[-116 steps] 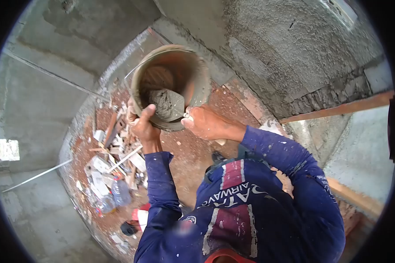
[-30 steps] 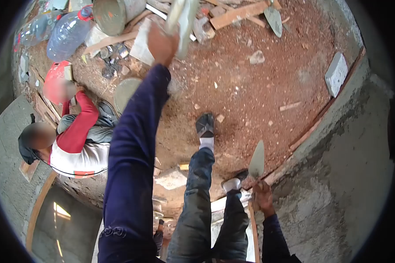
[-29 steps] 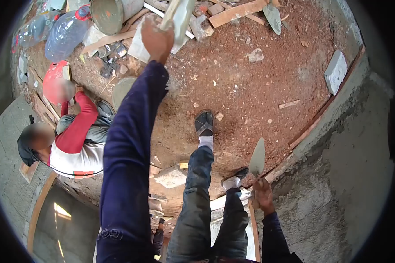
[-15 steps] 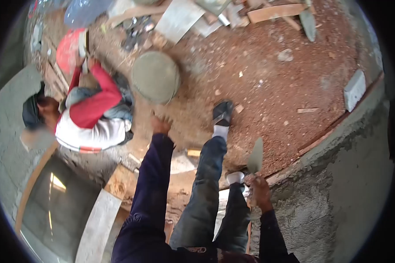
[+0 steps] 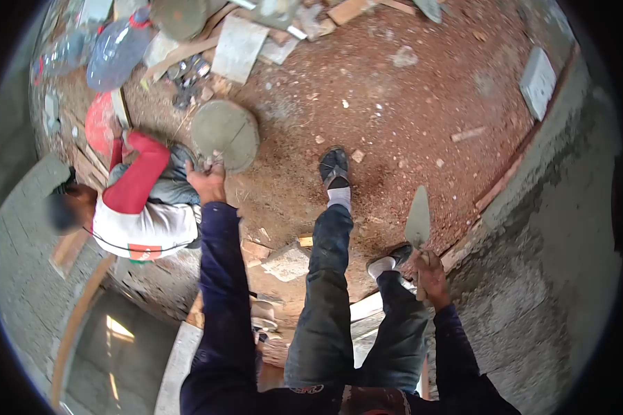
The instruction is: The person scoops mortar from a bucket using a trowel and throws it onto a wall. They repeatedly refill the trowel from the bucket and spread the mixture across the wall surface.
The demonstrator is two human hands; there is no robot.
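My right hand is closed around the handle of a pointed trowel, its blade directed away from me. My left hand reaches forward at the near left edge of a round container topped with grey mortar. Its fingers are apart and overlap the container's edge; whether they touch it cannot be made out. Nothing shows in that hand.
A crouching co-worker is at the left, hands near a red container. Clear plastic bottles, boards and scraps lie behind. A rough mortar wall runs along the right, beside a white block.
My left hand has moved forward and left to the mortar container. The trowel in my right hand has risen slightly in view. The view has shifted, and the co-worker is bent lower.
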